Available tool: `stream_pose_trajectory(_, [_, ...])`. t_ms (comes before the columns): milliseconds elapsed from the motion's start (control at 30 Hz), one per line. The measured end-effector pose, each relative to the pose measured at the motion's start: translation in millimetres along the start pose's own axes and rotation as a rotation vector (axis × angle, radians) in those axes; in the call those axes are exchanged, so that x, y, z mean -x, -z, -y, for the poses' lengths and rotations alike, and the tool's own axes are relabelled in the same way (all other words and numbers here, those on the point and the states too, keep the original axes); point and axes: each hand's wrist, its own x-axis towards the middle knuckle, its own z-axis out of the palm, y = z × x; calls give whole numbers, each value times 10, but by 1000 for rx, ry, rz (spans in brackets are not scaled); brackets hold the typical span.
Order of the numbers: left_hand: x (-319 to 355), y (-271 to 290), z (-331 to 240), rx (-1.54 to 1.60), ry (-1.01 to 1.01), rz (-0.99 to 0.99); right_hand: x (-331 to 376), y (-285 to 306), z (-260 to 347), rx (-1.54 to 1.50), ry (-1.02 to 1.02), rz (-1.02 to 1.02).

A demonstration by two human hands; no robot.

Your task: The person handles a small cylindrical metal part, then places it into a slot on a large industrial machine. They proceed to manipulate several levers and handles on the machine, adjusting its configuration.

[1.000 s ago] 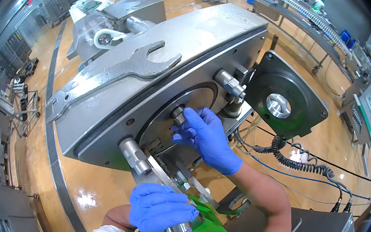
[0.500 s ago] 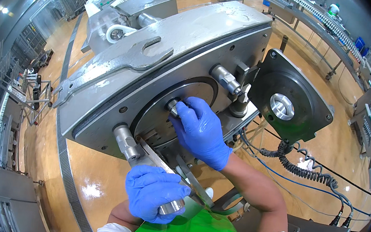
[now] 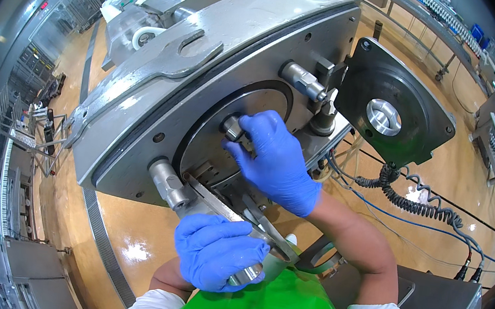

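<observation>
Gloves of blue nitrile are covering both hands. The right hand [image 3: 274, 161] is reaching up toward 12 o'clock, its fingers closing around a short metal stub [image 3: 232, 127] that is projecting from the centre of the dark round plate [image 3: 211, 144]. That plate is sitting recessed in the grey steel machine housing [image 3: 210, 57], which is filling the upper middle of the view. The left hand [image 3: 216, 259], at 6 o'clock, is wrapping shut around the end of a shiny metal handle [image 3: 248, 273]; this handle is running up toward 10 o'clock to a steel cylinder [image 3: 168, 183] on the lower edge of the housing. A large flat wrench [image 3: 166, 64] is lying on the housing's upper face at 11 o'clock. A black hinged cover [image 3: 389, 110] with a silver hub is standing open at 2 o'clock of the right hand. A coiled black cable [image 3: 414, 203] is trailing over the tan floor at 3 o'clock.
</observation>
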Motion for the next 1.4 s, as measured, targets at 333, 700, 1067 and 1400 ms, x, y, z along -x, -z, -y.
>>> stream_pose_trajectory(333, [64, 9, 14, 17, -1, 28, -73, 35, 31, -36, -105, 61])
stream_pose_trajectory(700, [3, 47, 0, 66, -14, 89, -40, -30, -66, 154, 128, 13])
stream_pose_trajectory(1067, [197, -18, 87, 236, -51, -232, -88, 51, -285, 330, 372, 81])
stream_pose_trajectory(1400, [372, 117, 76, 389, 29, -266, -71, -138, -342, 111, 313, -29])
